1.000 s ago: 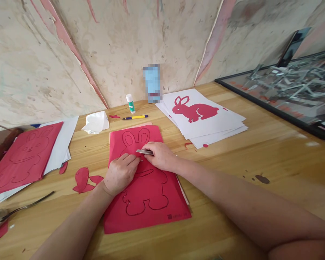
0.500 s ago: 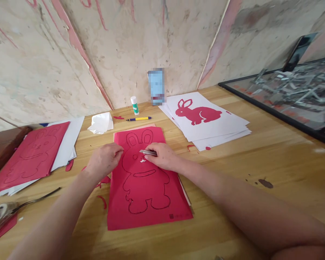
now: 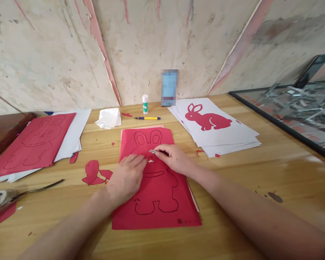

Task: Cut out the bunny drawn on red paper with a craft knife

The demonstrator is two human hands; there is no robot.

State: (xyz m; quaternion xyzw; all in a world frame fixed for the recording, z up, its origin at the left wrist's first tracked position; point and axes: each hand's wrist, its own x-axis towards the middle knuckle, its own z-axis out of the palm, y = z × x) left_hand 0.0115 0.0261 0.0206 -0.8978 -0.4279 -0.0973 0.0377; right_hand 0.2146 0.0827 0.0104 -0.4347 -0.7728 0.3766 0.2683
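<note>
A red paper sheet [image 3: 162, 195] with a rabbit drawn in black outline lies on the wooden table in front of me. My left hand [image 3: 127, 177] rests flat on the sheet's left part, fingers stretched toward the rabbit's face, slightly blurred. My right hand [image 3: 172, 159] is closed around a small metal craft knife [image 3: 153, 152], its tip at the rabbit's face, where a little white cut-out hole shows.
Red scraps [image 3: 93, 175] lie left of the sheet. A red rabbit sheet on white paper [image 3: 35, 142] is at far left, with a metal tool [image 3: 5, 198] below. White sheets with a red rabbit [image 3: 213, 124] lie right. A glue stick [image 3: 145, 104], pen [image 3: 147, 118], tissue [image 3: 108, 117] and a framed glass panel [image 3: 295, 108] stand behind.
My left hand, which had lifted off to the left half a second ago, has come back down onto the sheet beside the rabbit's face. The right hand stays there with the knife.
</note>
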